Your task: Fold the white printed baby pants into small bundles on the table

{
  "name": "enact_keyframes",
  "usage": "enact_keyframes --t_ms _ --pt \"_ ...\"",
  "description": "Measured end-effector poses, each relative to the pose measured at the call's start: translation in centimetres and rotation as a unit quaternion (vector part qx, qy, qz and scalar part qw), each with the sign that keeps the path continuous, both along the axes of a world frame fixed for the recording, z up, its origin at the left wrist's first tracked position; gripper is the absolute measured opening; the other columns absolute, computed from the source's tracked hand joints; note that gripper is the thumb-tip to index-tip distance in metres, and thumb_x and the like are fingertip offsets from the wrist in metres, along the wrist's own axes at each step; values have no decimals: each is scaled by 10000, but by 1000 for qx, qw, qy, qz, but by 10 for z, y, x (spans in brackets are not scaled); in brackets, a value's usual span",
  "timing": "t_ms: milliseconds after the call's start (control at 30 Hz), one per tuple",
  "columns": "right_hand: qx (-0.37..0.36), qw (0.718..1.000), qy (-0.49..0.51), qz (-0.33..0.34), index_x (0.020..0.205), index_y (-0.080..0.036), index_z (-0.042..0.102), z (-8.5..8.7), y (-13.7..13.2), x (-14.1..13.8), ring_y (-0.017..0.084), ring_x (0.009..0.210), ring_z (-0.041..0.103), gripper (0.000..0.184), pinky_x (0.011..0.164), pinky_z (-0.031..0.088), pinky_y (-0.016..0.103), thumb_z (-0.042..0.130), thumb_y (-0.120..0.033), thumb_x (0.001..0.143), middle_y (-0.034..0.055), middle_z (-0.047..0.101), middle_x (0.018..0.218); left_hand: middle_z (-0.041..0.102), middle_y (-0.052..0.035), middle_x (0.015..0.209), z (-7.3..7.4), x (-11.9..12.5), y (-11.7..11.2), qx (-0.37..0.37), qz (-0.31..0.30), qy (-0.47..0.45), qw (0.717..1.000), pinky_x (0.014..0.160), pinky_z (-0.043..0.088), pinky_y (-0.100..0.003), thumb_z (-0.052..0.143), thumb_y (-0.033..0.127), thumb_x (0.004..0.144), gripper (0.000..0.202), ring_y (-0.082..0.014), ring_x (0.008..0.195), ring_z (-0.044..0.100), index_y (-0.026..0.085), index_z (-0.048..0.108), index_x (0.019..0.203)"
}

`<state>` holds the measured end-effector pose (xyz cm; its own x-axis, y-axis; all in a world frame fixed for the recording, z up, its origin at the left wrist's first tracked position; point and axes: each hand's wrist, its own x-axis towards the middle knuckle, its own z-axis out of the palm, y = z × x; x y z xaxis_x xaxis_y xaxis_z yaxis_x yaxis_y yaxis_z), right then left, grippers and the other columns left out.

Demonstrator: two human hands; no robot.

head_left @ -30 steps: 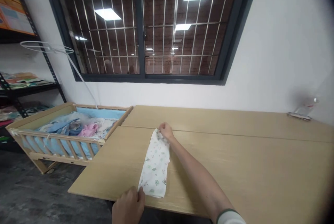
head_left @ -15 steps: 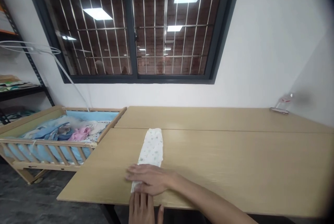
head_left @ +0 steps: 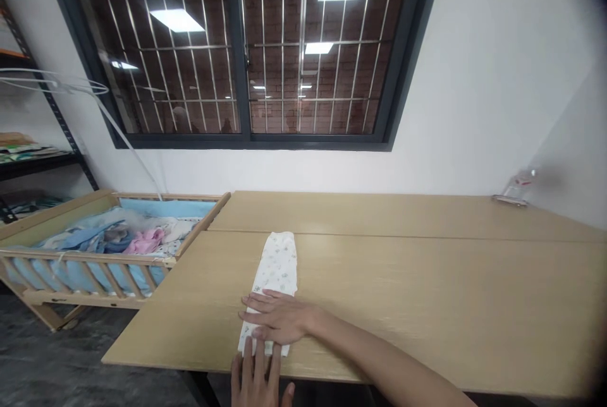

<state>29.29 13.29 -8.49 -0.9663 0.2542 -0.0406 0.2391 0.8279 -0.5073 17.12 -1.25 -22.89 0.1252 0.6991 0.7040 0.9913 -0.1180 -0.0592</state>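
A narrow folded piece of white cloth (head_left: 275, 261) with a small print, perhaps a baby garment, lies lengthwise on the wooden table (head_left: 403, 293). My right hand (head_left: 282, 317) rests flat across its nearer half, palm down, fingers stretched to the left. At the table's front edge, my left hand (head_left: 258, 375) points away from me with its fingers spread, the fingertips on the cloth's near end. Part of the cloth is hidden beneath both hands, while its far end lies uncovered.
To the left stands a wooden crib (head_left: 90, 261) with blue lining and a heap of clothes (head_left: 142, 241) inside. A clear bottle-like item (head_left: 516, 189) sits at the table's far right corner. Behind the table is a barred window (head_left: 246, 53); a black shelf (head_left: 42, 167) is at far left.
My right hand has shifted slightly right and its fingers have spread. My left fingers have also spread apart, and more of the cloth's near end shows between the hands.
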Motion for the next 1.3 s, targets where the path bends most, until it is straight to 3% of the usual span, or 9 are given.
enact_keyframes --t_ms 167,367,500,833,1033,1300 --pt "14 999 -17 -35 1608 -357 272 -4 32 1 205 1585 103 596 1279 46 454 399 -529 1051 10 163 1706 662 -141 1369 0 7 -1 -26 39 -22 999 1089 398 -591 634 596 846 540 -411 1344 512 303 711 1293" --pt "28 995 -36 -84 1614 -348 256 -3 68 -1 212 1588 84 631 1277 23 436 369 -587 1040 11 147 1710 674 -122 1355 -5 -7 2 4 -1 46 999 1003 448 -550 656 543 842 562 -394 1241 591 337 650 1365" --pt "46 992 -46 -111 1618 -304 260 -7 92 -1 213 1590 60 653 1278 10 445 310 -611 1044 31 144 1710 687 -128 1330 -1 -12 3 23 -10 72 997 960 459 -523 658 540 839 578 -386 1200 612 326 638 1376" --pt "80 981 -42 -174 1610 -296 293 -19 143 -2 231 1587 94 635 1277 38 450 315 -582 1044 38 173 1701 698 -128 1298 3 -13 1 39 -5 100 994 979 437 -498 645 584 838 585 -380 1199 606 319 649 1360" --pt "116 973 -62 -192 1624 -242 261 -26 169 0 244 1588 81 674 1280 68 449 242 -591 1048 54 137 1701 696 -151 1282 6 -14 3 76 -4 142 987 977 437 -501 646 555 837 738 -389 1195 602 271 503 1503" --pt "153 962 -38 -224 1615 -290 294 -35 188 2 269 1583 118 621 1268 104 516 256 -559 1056 25 208 1690 698 -161 1275 4 -13 3 76 -10 115 990 949 453 -531 622 557 853 800 -402 1165 617 276 397 1567"
